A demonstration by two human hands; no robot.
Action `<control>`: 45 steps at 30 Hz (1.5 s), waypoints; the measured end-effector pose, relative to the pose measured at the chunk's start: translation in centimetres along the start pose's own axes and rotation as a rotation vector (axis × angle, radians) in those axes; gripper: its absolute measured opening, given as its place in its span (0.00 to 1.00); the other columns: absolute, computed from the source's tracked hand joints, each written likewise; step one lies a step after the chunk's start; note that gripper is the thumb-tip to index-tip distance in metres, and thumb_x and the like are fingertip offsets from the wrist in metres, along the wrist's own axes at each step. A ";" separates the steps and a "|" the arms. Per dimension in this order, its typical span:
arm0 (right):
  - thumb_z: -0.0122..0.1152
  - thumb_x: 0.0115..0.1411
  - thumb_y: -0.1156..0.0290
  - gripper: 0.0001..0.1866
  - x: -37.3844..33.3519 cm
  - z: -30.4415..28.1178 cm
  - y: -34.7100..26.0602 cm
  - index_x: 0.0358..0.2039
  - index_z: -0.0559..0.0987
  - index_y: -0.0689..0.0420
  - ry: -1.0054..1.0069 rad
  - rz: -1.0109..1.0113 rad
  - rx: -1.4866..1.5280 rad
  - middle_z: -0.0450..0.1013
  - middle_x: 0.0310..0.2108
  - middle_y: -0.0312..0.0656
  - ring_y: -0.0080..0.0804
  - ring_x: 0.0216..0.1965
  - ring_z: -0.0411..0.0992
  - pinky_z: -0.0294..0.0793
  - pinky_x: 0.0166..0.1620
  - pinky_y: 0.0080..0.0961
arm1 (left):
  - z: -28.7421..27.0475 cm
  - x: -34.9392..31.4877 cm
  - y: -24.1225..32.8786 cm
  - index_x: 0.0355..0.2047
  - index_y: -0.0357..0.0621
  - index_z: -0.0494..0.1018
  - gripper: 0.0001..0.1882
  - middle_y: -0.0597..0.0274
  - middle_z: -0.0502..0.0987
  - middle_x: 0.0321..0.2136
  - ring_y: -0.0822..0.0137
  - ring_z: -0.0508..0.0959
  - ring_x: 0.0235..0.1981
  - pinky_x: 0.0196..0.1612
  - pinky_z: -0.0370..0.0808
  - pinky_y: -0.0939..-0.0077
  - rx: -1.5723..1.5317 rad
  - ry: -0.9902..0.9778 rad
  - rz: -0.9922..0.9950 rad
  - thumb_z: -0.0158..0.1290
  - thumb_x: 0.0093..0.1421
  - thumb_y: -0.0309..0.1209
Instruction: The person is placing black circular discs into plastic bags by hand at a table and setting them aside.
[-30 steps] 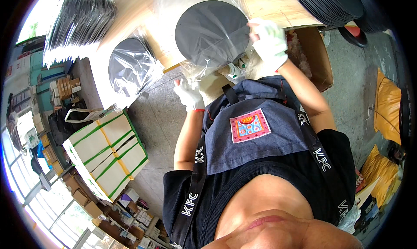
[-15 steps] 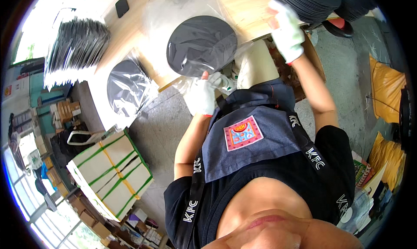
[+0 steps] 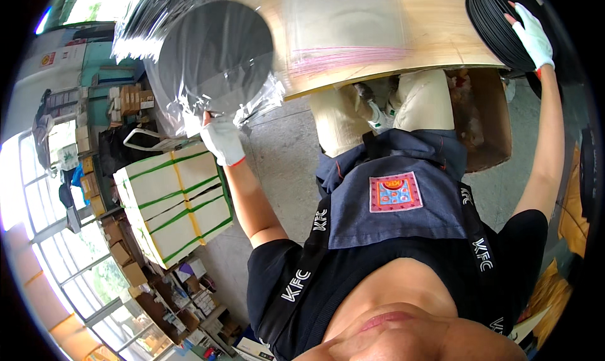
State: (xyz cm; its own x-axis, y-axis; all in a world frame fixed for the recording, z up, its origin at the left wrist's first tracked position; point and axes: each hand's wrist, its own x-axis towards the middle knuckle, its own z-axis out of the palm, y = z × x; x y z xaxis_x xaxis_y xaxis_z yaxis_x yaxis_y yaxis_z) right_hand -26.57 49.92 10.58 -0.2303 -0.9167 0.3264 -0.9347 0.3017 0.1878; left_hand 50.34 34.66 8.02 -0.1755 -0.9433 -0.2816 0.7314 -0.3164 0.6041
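My left hand (image 3: 222, 140), in a white glove with bare fingertips showing, pinches the near edge of a clear plastic bag. Inside that bag lies a flat round black disc (image 3: 217, 49), held over the left end of the table. Far to the right, my gloved right hand (image 3: 533, 38) rests on a stack of black discs (image 3: 488, 30), its fingers stretched out and apart. In the middle, a pile of clear plastic bags (image 3: 343, 24) with pink edges lies flat on the wooden table.
Behind the held disc stands a row of bagged black discs (image 3: 148, 24). The table's front edge (image 3: 391, 76) runs before my knees. A cardboard box (image 3: 491, 118) is under the table at right. A strapped white block (image 3: 170, 200) stands on the floor at left.
The bagged disc has moved from the middle of the table to the left with my left hand. My right hand has reached further right, onto the disc stack. The view has shifted.
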 end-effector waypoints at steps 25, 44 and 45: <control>0.46 0.68 0.58 0.21 -11.7 -0.3 4.7 0.61 0.66 0.43 -0.095 1.159 1.740 0.54 0.16 0.25 0.09 0.13 0.51 0.48 0.14 0.06 | -2.8 -2.5 1.6 0.24 0.35 0.73 0.22 0.61 0.72 0.13 0.76 0.68 0.11 0.14 0.62 0.82 1.372 0.374 0.120 0.49 0.64 0.44; 0.59 0.57 0.59 0.20 -7.5 -0.4 -22.1 0.48 0.77 0.52 0.022 0.024 0.510 0.74 0.21 0.48 0.50 0.22 0.73 0.73 0.29 0.40 | 16.5 7.6 -21.2 0.46 0.42 0.67 0.22 0.65 0.74 0.35 0.72 0.71 0.36 0.41 0.69 0.79 0.890 -0.508 0.274 0.63 0.51 0.25; 0.57 0.58 0.63 0.15 -8.0 0.9 -21.3 0.43 0.77 0.56 0.140 -0.092 0.667 0.76 0.25 0.49 0.44 0.21 0.73 0.73 0.28 0.35 | 15.9 8.5 -21.0 0.48 0.43 0.67 0.23 0.64 0.75 0.36 0.73 0.72 0.37 0.42 0.70 0.78 0.947 -0.556 0.261 0.61 0.53 0.28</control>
State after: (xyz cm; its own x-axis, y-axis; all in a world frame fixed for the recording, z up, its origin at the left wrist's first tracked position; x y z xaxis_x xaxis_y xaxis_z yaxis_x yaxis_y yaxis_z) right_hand -5.09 50.62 3.16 -0.1465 -0.8747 0.4619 -0.9258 -0.0432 -0.3755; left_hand 22.97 31.74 4.82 -0.5319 -0.8307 0.1645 0.0363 0.1717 0.9845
